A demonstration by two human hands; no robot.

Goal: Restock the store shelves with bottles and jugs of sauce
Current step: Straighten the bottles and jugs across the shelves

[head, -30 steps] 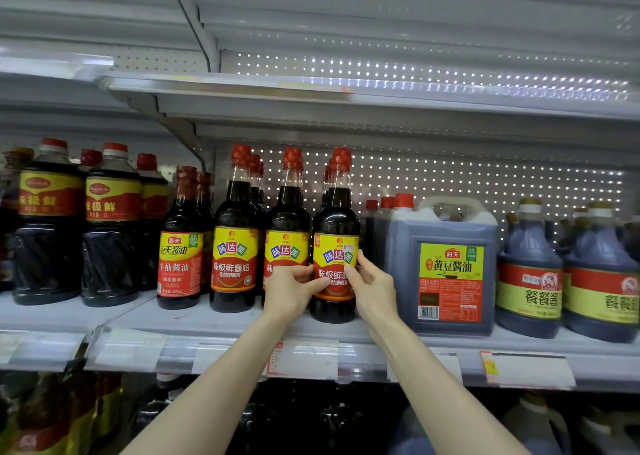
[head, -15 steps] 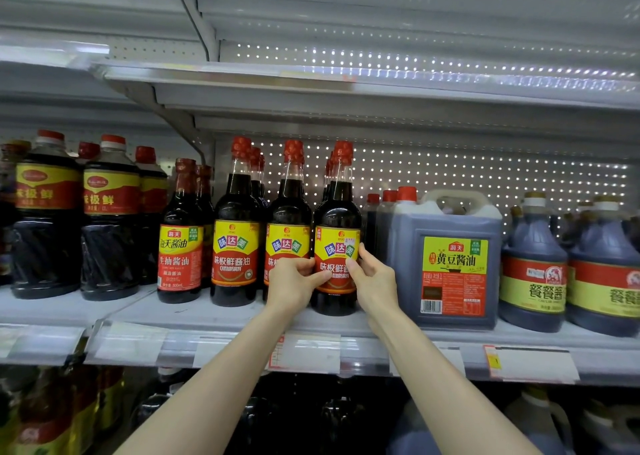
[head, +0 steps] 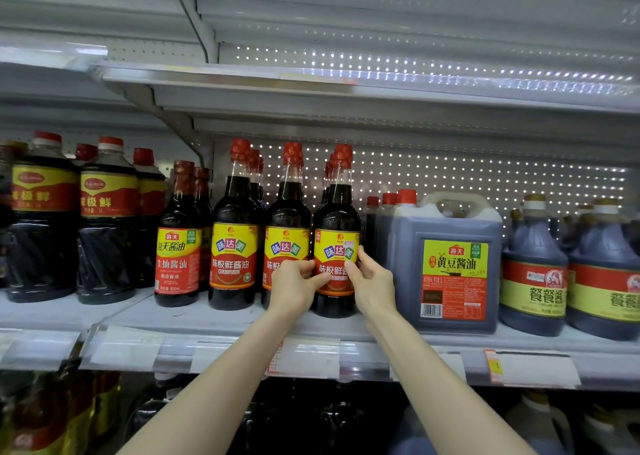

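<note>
Little has moved: left hand (head: 294, 290) and right hand (head: 374, 283) stay pinching the label of the dark, red-capped glass sauce bottle (head: 336, 212), upright at frame centre on the grey metal shelf (head: 207, 319). Step, judged: facing the label forward. Next calls for a slight twist, then release.

Dark sauce bottle (head: 335, 246), red cap, yellow-red label, stands upright on shelf (head: 221, 319) edge.

The grey shelf (head: 214, 319) carries upright sauce bottles (head: 233, 246) (red-capped) and a handled jug (head: 450, 264).
</note>
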